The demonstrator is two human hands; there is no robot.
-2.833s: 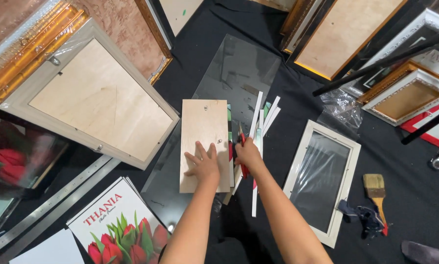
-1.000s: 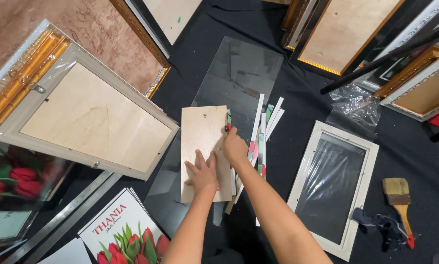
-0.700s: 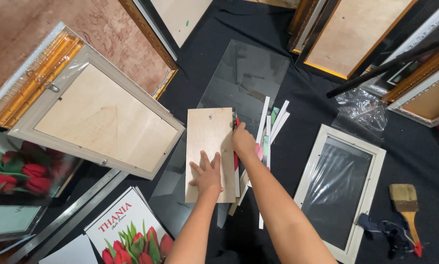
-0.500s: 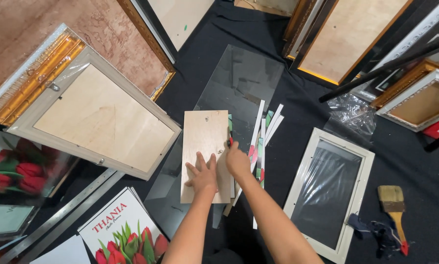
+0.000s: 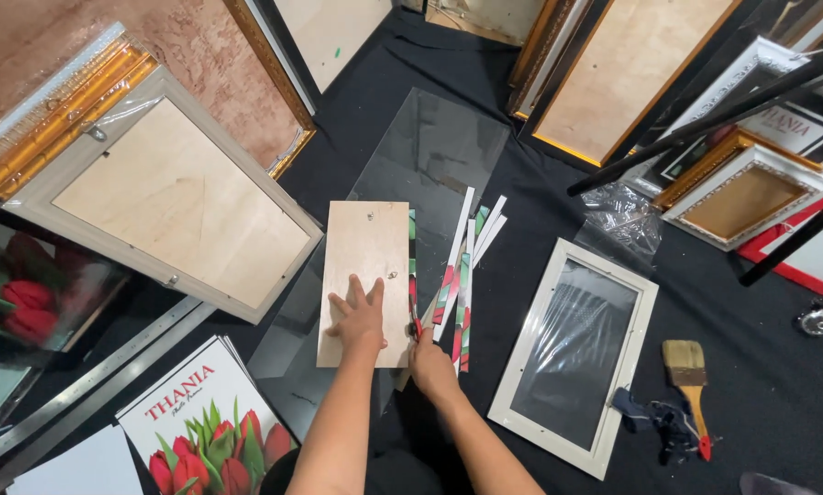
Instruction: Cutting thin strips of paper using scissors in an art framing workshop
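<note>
**Plywood board pinned for a trim along its right edge**

Plywood board (image 5: 367, 275) lies on a glass sheet (image 5: 430, 174) spread over the black floor cloth. The left hand (image 5: 360, 319) presses flat on the board, fingers spread. At the board's right edge, the right hand (image 5: 430, 365) is closed around a cutting tool (image 5: 416, 323). Printed strips (image 5: 462, 275) lie just right of the board. It looks like mid-trim; the next stroke wants steady pressure along that edge.

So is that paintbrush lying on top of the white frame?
No, the paintbrush lies on the black cloth to the right of the white frame, apart from it.
</note>
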